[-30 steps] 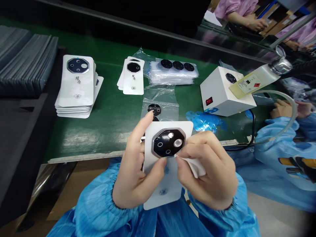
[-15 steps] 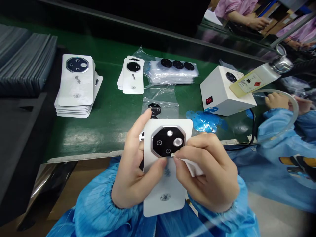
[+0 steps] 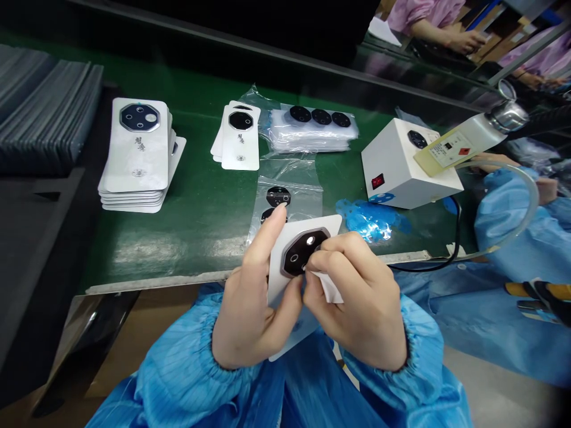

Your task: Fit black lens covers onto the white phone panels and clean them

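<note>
My left hand (image 3: 256, 303) grips a white phone back panel (image 3: 279, 286) by its left side, thumb across its front. Near the top of the panel is a black octagonal camera plate (image 3: 294, 252) with a silver rim. My right hand (image 3: 359, 297) pinches a folded white cloth (image 3: 329, 288), its fingertips against the lower right edge of the camera plate and covering part of it. The panel is tilted, and its lower part is partly hidden behind my hands.
A stack of white panels (image 3: 151, 160) lies left, a smaller stack (image 3: 250, 139) mid-bench. Bagged black plates (image 3: 279, 196), a plastic-wrapped bundle (image 3: 307, 137), blue film pieces (image 3: 372, 220), a white box (image 3: 397, 160) with a bottle (image 3: 468, 139), and a co-worker's blue sleeve (image 3: 499, 202) are around.
The panel has turned and tilted, with its top edge now slanting. My right hand has moved left with the cloth. At the right, the co-worker's hands have shifted.
</note>
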`<state>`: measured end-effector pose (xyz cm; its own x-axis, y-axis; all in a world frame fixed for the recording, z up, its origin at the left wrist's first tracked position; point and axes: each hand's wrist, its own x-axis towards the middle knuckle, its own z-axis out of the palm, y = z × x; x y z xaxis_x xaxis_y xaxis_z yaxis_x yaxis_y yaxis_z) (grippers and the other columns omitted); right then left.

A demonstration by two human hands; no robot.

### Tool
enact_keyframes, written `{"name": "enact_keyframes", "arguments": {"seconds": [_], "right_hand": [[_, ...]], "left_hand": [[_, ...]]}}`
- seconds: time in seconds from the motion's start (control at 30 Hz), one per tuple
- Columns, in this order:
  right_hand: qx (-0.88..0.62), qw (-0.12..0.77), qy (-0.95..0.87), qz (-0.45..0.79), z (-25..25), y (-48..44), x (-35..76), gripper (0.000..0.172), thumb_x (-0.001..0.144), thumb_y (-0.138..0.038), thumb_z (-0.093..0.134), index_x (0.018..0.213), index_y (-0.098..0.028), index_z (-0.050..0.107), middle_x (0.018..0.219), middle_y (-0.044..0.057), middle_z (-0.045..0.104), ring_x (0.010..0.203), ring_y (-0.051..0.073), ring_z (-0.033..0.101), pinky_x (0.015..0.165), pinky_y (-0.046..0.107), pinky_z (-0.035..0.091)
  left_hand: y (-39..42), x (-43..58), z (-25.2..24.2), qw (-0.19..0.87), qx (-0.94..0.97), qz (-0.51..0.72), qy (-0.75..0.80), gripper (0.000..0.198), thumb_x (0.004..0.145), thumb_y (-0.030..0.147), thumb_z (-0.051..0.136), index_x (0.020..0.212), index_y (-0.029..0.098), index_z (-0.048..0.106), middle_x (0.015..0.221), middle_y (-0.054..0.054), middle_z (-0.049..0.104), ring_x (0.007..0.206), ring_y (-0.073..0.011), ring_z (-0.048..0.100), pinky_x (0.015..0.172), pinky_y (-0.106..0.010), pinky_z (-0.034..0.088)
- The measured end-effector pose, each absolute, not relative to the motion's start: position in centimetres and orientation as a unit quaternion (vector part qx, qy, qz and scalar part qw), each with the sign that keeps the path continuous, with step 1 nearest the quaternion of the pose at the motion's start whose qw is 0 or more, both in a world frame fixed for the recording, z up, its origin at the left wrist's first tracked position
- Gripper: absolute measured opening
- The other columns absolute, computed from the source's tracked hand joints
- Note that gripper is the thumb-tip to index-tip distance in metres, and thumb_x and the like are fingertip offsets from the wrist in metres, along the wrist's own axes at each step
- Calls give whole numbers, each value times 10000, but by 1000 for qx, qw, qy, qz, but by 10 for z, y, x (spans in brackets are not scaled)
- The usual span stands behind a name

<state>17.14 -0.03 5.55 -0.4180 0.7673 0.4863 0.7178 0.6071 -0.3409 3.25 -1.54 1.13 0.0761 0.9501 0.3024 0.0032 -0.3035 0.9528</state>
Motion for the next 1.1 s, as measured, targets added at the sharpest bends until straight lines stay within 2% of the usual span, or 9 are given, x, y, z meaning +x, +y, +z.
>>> {"name": "enact_keyframes", "arguments": {"seconds": [0.07,0.17,0.27,0.4,0.5,0.7,0.97,1.03,1.1], "right_hand": [[-442,316,-839,36,57,-1,173,106,767,-35,514,752,-134,548,752,50,515,717,141,488,598,288,436],[-441,344,-828,37,62,-2,177,120,750,-27,528,760,-146,536,746,32,498,712,121,485,595,263,430],[-434,365,-822,54,68,-3,180,146,735,-24,543,774,-163,516,744,17,477,683,102,474,567,245,420],[-428,377,-818,71,73,-4,181,190,742,-16,541,805,-191,506,746,20,480,682,121,487,556,265,435],[-428,378,-818,69,73,-5,181,185,743,-19,548,816,-187,519,747,21,485,681,127,487,558,279,433],[-430,371,-821,52,72,-5,179,144,763,-39,558,787,-181,554,736,21,478,667,128,487,560,292,422],[-444,370,-816,26,68,-5,175,145,745,-37,585,750,-181,567,752,24,484,686,128,486,577,300,418],[-446,369,-815,20,67,-4,173,128,758,-51,578,750,-178,568,763,20,487,691,121,469,589,301,412],[-445,364,-818,19,65,-2,171,112,770,-62,567,755,-173,568,764,15,488,690,113,456,594,297,405]], "left_hand": [[-14,32,14,423,604,545,399,793,807,100,582,1435,371,180,1442,-43,417,1144,-337,575,802,-460,600],[-13,31,20,459,578,559,378,778,806,90,568,1430,374,199,1249,-32,602,923,-250,687,681,-367,619],[-12,30,25,525,526,569,353,738,806,102,573,1408,384,252,1139,-4,649,706,-167,691,656,-343,614],[-10,29,26,578,496,558,328,719,823,101,553,1392,421,253,1013,25,680,478,-91,603,420,-239,539],[-10,28,26,588,489,552,332,726,817,107,573,1381,443,264,958,32,685,465,-91,598,354,-206,488],[-10,27,28,597,484,541,342,732,817,114,586,1383,445,260,816,47,687,486,-122,614,393,-237,535],[-12,30,23,543,543,537,348,758,826,111,546,1433,382,183,819,21,697,555,-167,665,420,-258,570],[-13,31,20,506,572,533,363,777,818,115,549,1445,361,162,912,-3,705,660,-201,695,462,-279,598],[-14,32,18,487,573,537,384,779,788,124,591,1434,350,220,1122,-23,663,864,-254,693,596,-330,633]]}}
